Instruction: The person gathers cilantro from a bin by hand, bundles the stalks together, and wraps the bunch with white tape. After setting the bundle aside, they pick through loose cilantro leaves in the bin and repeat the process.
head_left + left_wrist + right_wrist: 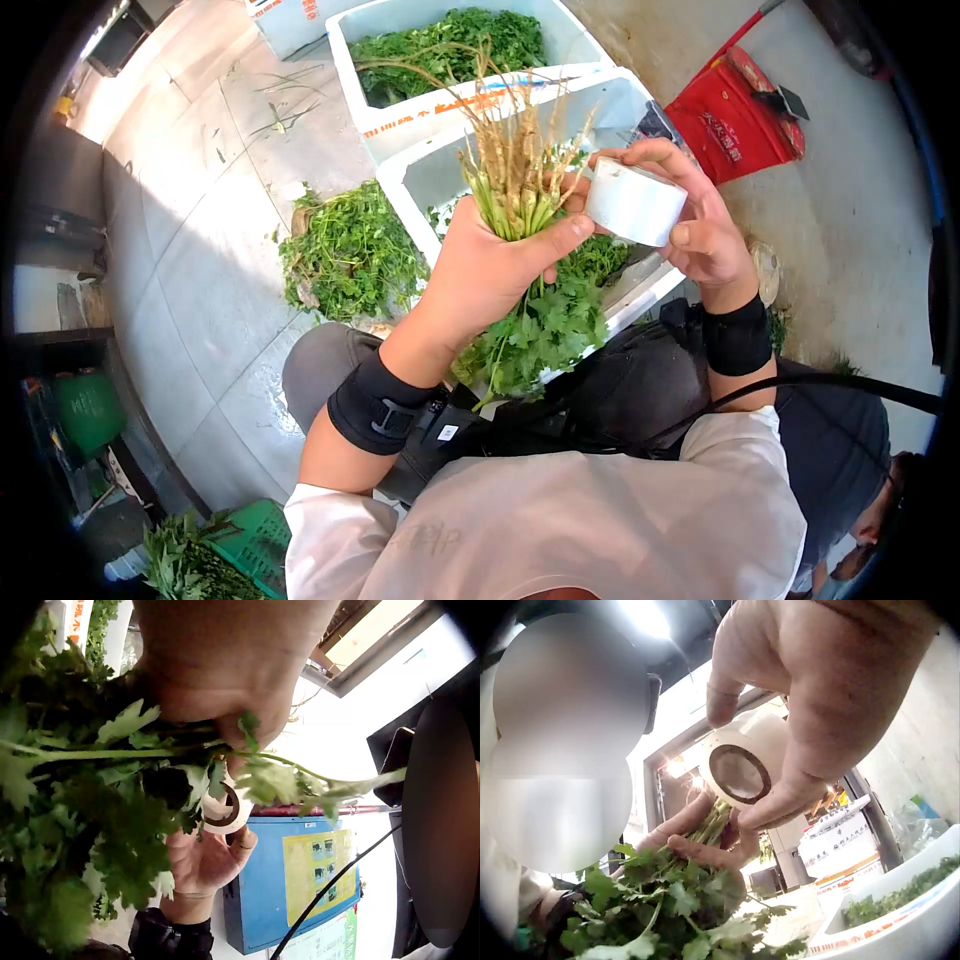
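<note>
My left hand (480, 265) grips a bunch of leafy green herbs (545, 340) around the stems, just below the pale brown roots. The roots point away from me and the leaves hang toward my lap. With my right hand (715, 225) I hold a wide roll of white tape (637, 203) between thumb and fingers, close against the root end of the bunch. The cardboard core of the tape roll (772, 739) faces the right wrist camera. In the left wrist view, leaves (112, 825) cover part of the right hand (202, 862).
A white foam box (400, 185) stands right under my hands, with greens inside. Behind it sits another foam box (585, 45) full of greens. Loose greens (350, 255) lie on the tiled floor to the left. A red dustpan (730, 120) is at the right; another person (840, 460) is close by.
</note>
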Motion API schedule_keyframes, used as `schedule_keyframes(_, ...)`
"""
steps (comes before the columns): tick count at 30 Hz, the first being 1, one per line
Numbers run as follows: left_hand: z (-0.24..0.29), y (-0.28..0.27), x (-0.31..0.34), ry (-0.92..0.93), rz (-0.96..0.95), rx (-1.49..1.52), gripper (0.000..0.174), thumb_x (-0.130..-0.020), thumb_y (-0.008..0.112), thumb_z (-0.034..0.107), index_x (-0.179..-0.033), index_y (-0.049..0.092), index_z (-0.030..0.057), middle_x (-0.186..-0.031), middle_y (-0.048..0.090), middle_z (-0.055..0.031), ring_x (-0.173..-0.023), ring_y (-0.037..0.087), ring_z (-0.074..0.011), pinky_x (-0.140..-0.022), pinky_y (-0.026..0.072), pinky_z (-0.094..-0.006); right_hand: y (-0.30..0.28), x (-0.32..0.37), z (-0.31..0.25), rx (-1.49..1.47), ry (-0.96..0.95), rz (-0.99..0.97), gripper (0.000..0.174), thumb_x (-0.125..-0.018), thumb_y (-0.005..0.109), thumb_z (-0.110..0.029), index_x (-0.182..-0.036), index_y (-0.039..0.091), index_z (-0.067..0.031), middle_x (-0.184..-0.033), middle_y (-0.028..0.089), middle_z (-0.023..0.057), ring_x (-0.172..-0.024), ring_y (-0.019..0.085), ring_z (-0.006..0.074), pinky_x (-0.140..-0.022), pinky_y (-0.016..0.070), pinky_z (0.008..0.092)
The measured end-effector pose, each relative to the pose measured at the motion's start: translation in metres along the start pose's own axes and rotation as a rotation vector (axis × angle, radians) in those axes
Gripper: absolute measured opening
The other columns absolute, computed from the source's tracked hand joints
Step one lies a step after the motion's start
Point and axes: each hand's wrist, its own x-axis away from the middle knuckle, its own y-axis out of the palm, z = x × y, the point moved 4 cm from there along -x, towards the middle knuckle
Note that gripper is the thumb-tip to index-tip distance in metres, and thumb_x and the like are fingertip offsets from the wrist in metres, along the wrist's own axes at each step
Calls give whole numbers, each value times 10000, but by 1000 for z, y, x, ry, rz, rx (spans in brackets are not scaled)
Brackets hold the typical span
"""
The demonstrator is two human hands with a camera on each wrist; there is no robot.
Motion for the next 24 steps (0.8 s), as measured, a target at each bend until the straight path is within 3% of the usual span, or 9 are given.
schedule_keyframes(2,2,-2,2,40,6,26,290,-880,771,146,-1122,671,21,-886,664,4,-711,570,-55,-552,474,-219,6,0,-1,-60,2,14,790,-737,759,-253,-1398,422,19,-1395,510,180,-1269,549,261,-1068,451,354)
schedule_keyframes(4,2,-4,5,15,41,-41,312,-851,794,115,-1118,675,6,-932,699,-24,-773,611,-66,-631,513,-231,8,-1,2,-136,-27,47,780,-768,703,-220,-1420,369,48,-1410,484,220,-1302,528,304,-1103,442,404)
schedule_keyframes(7,1,-2,6,170,92,-110,330,-847,788,92,-1138,661,3,-933,686,-14,-673,574,-53,-546,473,-206,15,-3,5,-206,-30,28,764,-793,675,-217,-1432,351,46,-1420,467,217,-1310,519,319,-1099,449,451)
schedule_keyframes(10,0,-5,6,199,129,-183,292,-840,798,91,-1093,682,5,-894,698,-7,-655,577,-43,-551,470,-201,15,-3,10,-217,-8,9,742,-821,645,-210,-1445,333,43,-1427,450,217,-1322,506,330,-1103,440,506)
schedule_keyframes(15,2,-6,6,258,185,-196,248,-839,796,86,-1059,712,7,-901,711,-10,-689,605,-53,-597,496,-216,18,-4,16,-265,20,26,727,-846,623,-197,-1462,316,35,-1425,450,214,-1315,508,348,-1107,435,517)
schedule_keyframes(17,4,-6,6,405,210,-290,240,-825,793,60,-1050,731,3,-931,729,-25,-760,648,-82,-686,530,-246,18,-4,16,-267,19,42,725,-851,621,-194,-1467,312,34,-1426,451,215,-1311,511,353,-1104,439,518)
schedule_keyframes(20,3,-7,4,407,211,-326,230,-784,794,21,-966,656,-7,-883,723,-61,-795,653,-103,-730,539,-278,17,-3,16,-262,30,47,714,-875,612,-203,-1472,302,37,-1427,454,224,-1298,523,364,-1093,452,519)
schedule_keyframes(24,7,-8,5,406,188,-468,229,-778,799,26,-959,664,-8,-886,727,-67,-790,653,-103,-716,537,-280,16,-1,22,-342,114,40,656,-922,565,-198,-1472,298,40,-1420,467,241,-1280,534,391,-1072,474,528)
